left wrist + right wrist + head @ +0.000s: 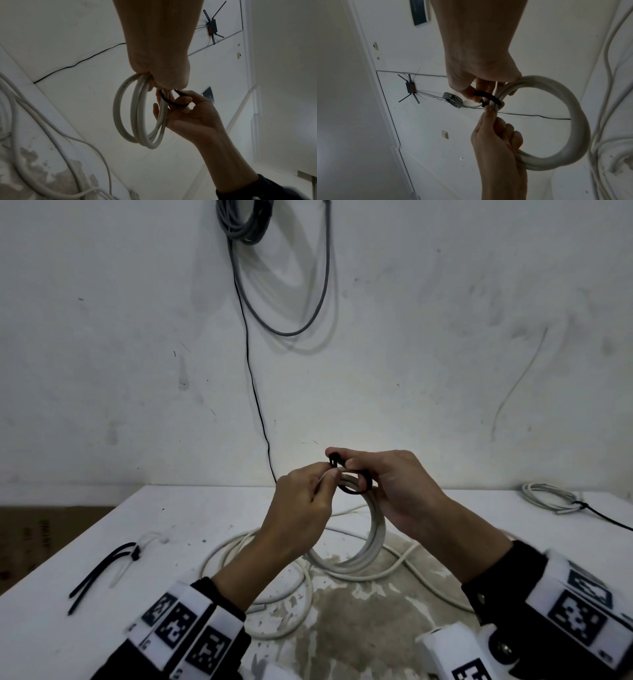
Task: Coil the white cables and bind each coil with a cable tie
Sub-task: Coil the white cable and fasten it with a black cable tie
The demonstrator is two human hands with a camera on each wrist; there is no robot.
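Two hands meet above the white desk (102, 542), raised off its surface with the forearms angled inward from dark sleeves. Nearest, loose white cable (260, 604) sprawls in wide loops over the worn patch of the desk. Above it, the left hand (301, 508) has its fingers curled round the upper left of a round coil of white cable (373, 546), thumb pressed against the strands; the coil hangs upright below both hands, clear of the desk. The right hand (394, 487) pinches a black loop of cable tie (352, 486) between thumb and forefinger, the tie wrapped round the coil's top strands and its head (334, 457) poking up at the fingertips. The loop is still slack, standing off the strands.

Left of the hands, two spare black cable ties (99, 573) lie flat on the desk. Farther right, near the desk's back edge, sits a small bound grey-white coil (555, 498). Behind, a thin black wire (253, 378) runs down the white wall (445, 337) from a hanging grey cable bundle (246, 220).
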